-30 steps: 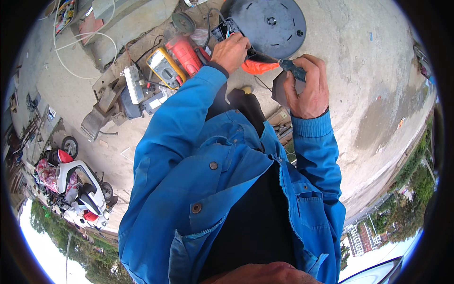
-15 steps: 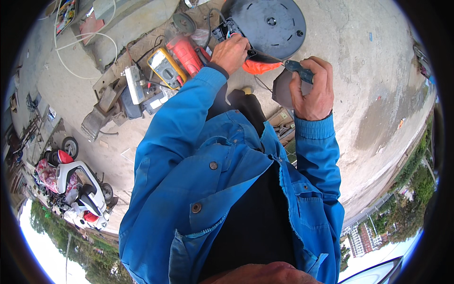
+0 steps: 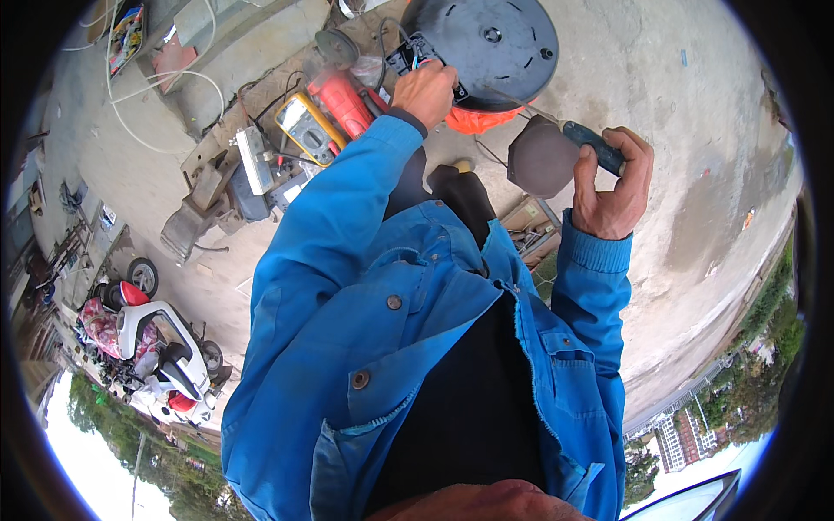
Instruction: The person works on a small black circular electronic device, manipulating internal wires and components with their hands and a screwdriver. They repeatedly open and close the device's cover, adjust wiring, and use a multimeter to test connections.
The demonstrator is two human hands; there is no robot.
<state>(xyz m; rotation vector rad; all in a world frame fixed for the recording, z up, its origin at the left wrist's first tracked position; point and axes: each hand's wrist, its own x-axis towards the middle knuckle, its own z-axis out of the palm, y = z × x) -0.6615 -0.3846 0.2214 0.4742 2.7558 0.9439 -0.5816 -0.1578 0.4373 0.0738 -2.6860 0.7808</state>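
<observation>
My left hand (image 3: 426, 94) is closed at a small black housing (image 3: 403, 57) with coloured wires (image 3: 422, 62) in it; what its fingers pinch is hidden. The housing sits at the edge of a large round black plate-like part (image 3: 473, 48). Orange plastic (image 3: 473, 120) shows beneath that part. In my right hand (image 3: 615, 187) is a screwdriver (image 3: 594, 146) with a dark teal handle, its thin shaft pointing left toward the round part. A dark many-sided piece (image 3: 543, 158) lies below the shaft.
Left of my left hand are a red power tool (image 3: 340, 102), a yellow multimeter (image 3: 308, 130) and a white power strip (image 3: 254, 160). Rusty metal pieces (image 3: 196, 210) lie farther left. A white cable (image 3: 161, 80) loops on the concrete. A scooter (image 3: 165, 347) stands at lower left.
My right hand has moved right and slightly toward me with the screwdriver, drawing its shaft away from the housing. My left hand has stayed at the wires.
</observation>
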